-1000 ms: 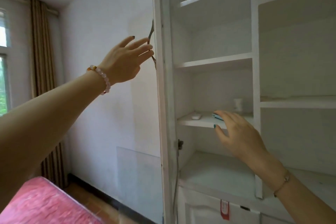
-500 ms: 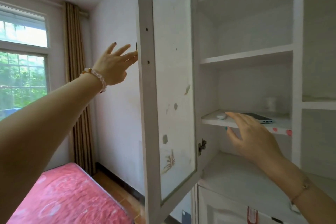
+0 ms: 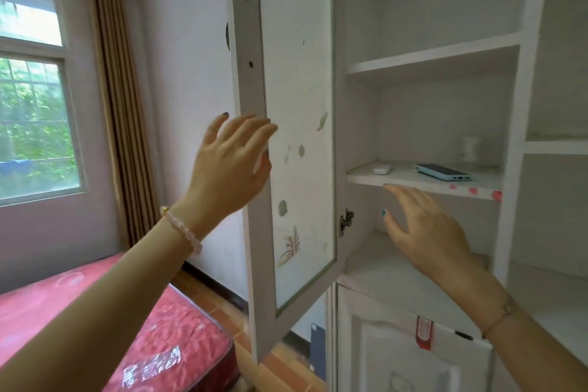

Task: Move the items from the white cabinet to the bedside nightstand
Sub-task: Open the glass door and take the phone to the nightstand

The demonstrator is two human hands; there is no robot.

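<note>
- The left hand [image 3: 230, 165] is spread wide and holds nothing; its fingertips overlap the outer edge of the open cabinet door [image 3: 296, 89], and contact cannot be confirmed.
- The right hand [image 3: 426, 232] is open with straight, splayed fingers and is empty, reaching into the white cabinet [image 3: 525, 105].
- Its longest finger reaches up to the front lip of the shelf [image 3: 413, 183] just above it.
- On that shelf, above and beyond the right hand, lie a small white object [image 3: 381, 169], a blue flat device [image 3: 442, 172] and, further back, a pale cup [image 3: 469, 148].
- Below the left forearm is a pink mattress [image 3: 159, 344].
- Far left of the left hand is a window [image 3: 35, 124] with a brown curtain [image 3: 117, 105].
</note>
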